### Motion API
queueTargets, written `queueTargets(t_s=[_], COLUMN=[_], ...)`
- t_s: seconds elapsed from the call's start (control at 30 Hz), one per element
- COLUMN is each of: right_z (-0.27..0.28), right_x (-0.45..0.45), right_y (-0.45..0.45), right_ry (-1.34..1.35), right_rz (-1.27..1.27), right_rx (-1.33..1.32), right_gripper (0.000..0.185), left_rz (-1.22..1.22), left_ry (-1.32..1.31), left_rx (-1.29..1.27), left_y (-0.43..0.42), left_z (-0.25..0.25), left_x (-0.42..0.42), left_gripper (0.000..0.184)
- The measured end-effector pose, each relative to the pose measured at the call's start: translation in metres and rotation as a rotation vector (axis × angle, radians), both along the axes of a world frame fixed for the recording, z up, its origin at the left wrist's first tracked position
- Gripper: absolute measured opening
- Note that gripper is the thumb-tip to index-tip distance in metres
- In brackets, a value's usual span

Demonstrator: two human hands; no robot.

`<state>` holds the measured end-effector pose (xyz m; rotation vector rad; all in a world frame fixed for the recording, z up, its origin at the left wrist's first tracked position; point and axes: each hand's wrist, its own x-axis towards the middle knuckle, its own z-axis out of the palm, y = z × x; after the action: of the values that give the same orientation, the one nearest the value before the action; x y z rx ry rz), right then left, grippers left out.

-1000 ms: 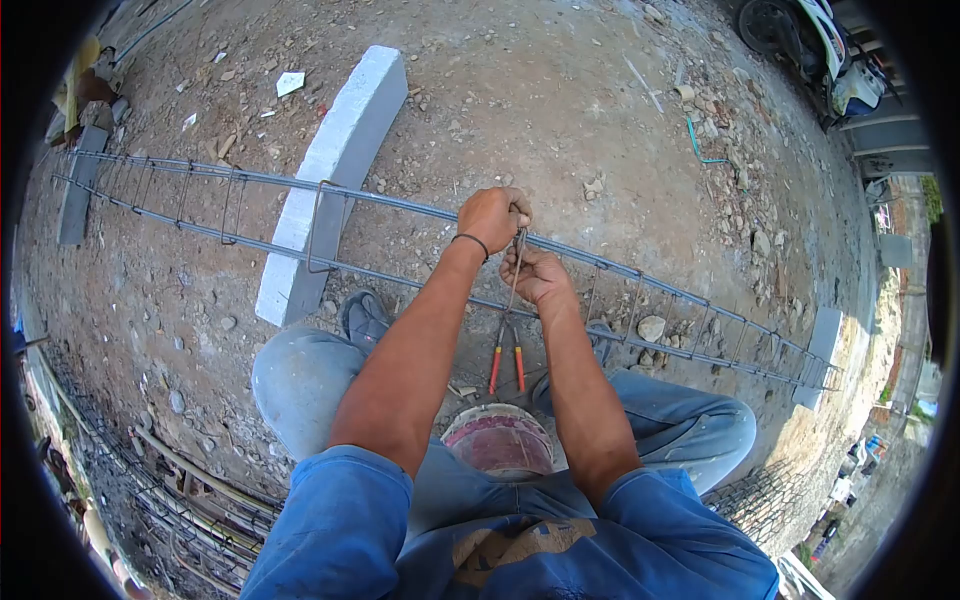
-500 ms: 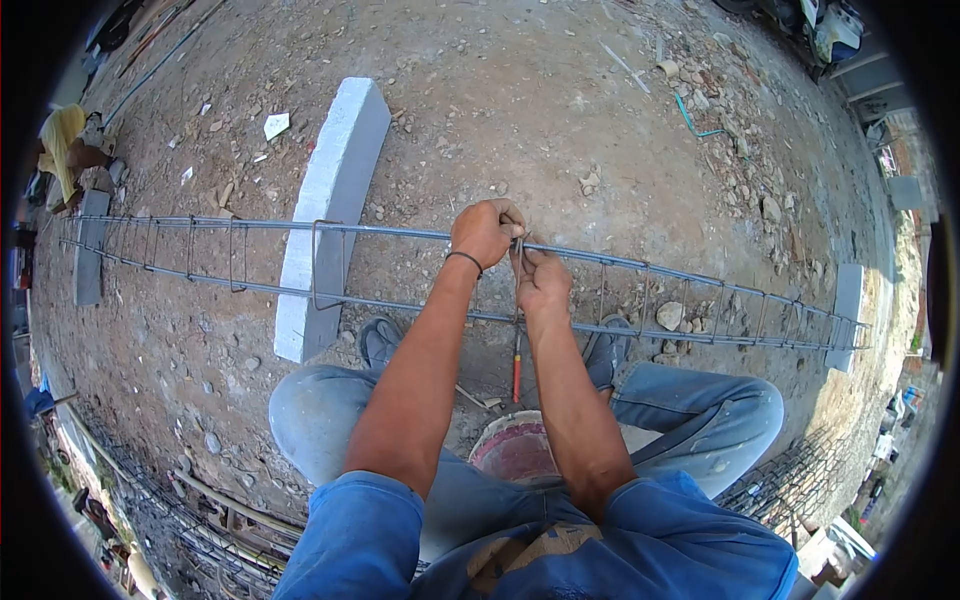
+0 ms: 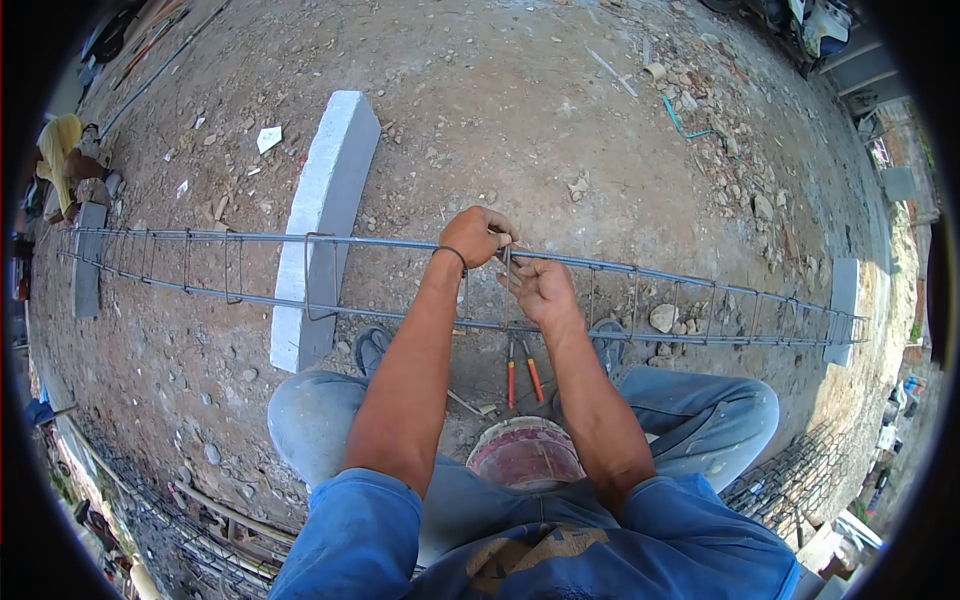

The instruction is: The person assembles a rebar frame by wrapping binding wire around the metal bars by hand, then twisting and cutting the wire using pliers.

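A long rebar frame (image 3: 390, 242) of bars and rectangular stirrups spans the view from left to right. My left hand (image 3: 474, 238) is at its far bar, fingers pinched near a stirrup; what they hold is too small to make out. Just right of it, my right hand (image 3: 538, 287) is under the same bar with its fingers curled at the stirrup, and their contents are hidden. Pliers with red and yellow handles (image 3: 533, 380) lie on the ground between my feet, their handles spread apart.
The frame crosses a white block (image 3: 302, 338) at left, a small block (image 3: 88, 275) at far left and another block (image 3: 842, 300) at right. An upturned bucket (image 3: 527, 455) is between my legs. Another person in yellow (image 3: 62, 150) crouches at far left. A motorcycle (image 3: 822, 30) stands at top right.
The camera view has shifted, moving the frame and blocks in the picture. My hands stay at the same stirrup, with small changes in their fingers. The pliers' two handles show again.
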<state>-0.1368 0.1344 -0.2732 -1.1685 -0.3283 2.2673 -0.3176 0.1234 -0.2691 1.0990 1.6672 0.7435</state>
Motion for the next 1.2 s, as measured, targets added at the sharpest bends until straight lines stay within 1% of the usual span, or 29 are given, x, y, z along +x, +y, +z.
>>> queueTargets(t_s=[0.03, 0.07, 0.13, 0.17, 0.23, 0.27, 0.33, 0.37, 0.43, 0.47, 0.53, 0.6, 0.67, 0.73, 0.87, 0.97, 1.13, 1.2], right_z=[0.007, 0.015, 0.036, 0.04, 0.046, 0.049, 0.058, 0.058, 0.059, 0.058, 0.053, 0.048, 0.043, 0.042, 0.034, 0.027, 0.013, 0.01], right_x=[-0.001, -0.001, -0.002, 0.0, 0.004, 0.006, 0.008, 0.006, 0.002, 0.001, -0.001, 0.001, 0.003, 0.003, -0.001, -0.004, -0.006, -0.004], right_y=[-0.001, -0.003, -0.011, -0.019, -0.03, -0.028, -0.011, 0.001, 0.026, 0.034, 0.045, 0.045, 0.041, 0.037, 0.036, 0.036, 0.037, 0.038], right_ry=[-0.05, -0.046, -0.455, -0.453, -0.834, -0.84, -0.922, -0.921, -0.807, -0.804, -0.716, -0.715, -0.714, -0.742, -0.75, -0.749, -0.75, -0.766], right_rz=[0.032, 0.025, 0.022, 0.024, -0.008, 0.005, 0.128, 0.136, 0.332, 0.335, 0.489, 0.512, 0.54, 0.488, 0.45, 0.398, 0.334, 0.361], right_rx=[0.019, 0.019, 0.073, 0.073, 0.59, 0.591, 1.11, 1.116, 1.481, 1.492, 1.868, 1.908, 1.938, 1.99, 1.994, 2.025, 2.016, 1.998], right_gripper=[0.043, 0.043, 0.032, 0.032, 0.026, 0.026, 0.022, 0.022, 0.021, 0.021, 0.028, 0.031, 0.034, 0.039, 0.038, 0.035, 0.025, 0.022], left_rz=[0.006, 0.014, 0.003, -0.002, -0.003, -0.006, 0.007, 0.01, 0.012, 0.005, 0.003, 0.0, 0.068, 0.082, 0.139, 0.155, 0.142, 0.142], left_ry=[0.0, 0.005, 0.05, 0.083, 0.108, 0.131, 0.13, 0.141, 0.169, 0.2, 0.218, 0.232, 0.217, 0.199, 0.144, 0.117, 0.075, 0.045], left_rx=[-0.023, -0.042, -0.056, -0.076, -0.077, -0.081, -0.09, -0.092, -0.127, -0.164, -0.159, -0.163, -0.084, -0.079, -0.056, -0.052, -0.042, -0.031], left_y=[0.001, 0.003, 0.006, 0.006, 0.007, 0.006, 0.007, 0.008, 0.008, 0.01, 0.01, 0.009, 0.006, 0.005, 0.003, 0.002, 0.002, 0.0], left_z=[-0.004, -0.006, -0.002, -0.002, 0.011, 0.016, 0.011, 0.01, 0.009, 0.009, 0.015, 0.016, 0.014, 0.013, 0.019, 0.02, 0.017, 0.012], left_x=[-0.001, -0.003, -0.004, -0.003, -0.002, 0.0, 0.002, 0.001, 0.003, 0.003, 0.003, 0.003, 0.005, 0.004, 0.001, 0.002, 0.002, -0.001], left_gripper=[0.015, 0.015, 0.015, 0.015, 0.014, 0.012, 0.013, 0.014, 0.015, 0.017, 0.017, 0.018, 0.015, 0.015, 0.016, 0.016, 0.015, 0.014])
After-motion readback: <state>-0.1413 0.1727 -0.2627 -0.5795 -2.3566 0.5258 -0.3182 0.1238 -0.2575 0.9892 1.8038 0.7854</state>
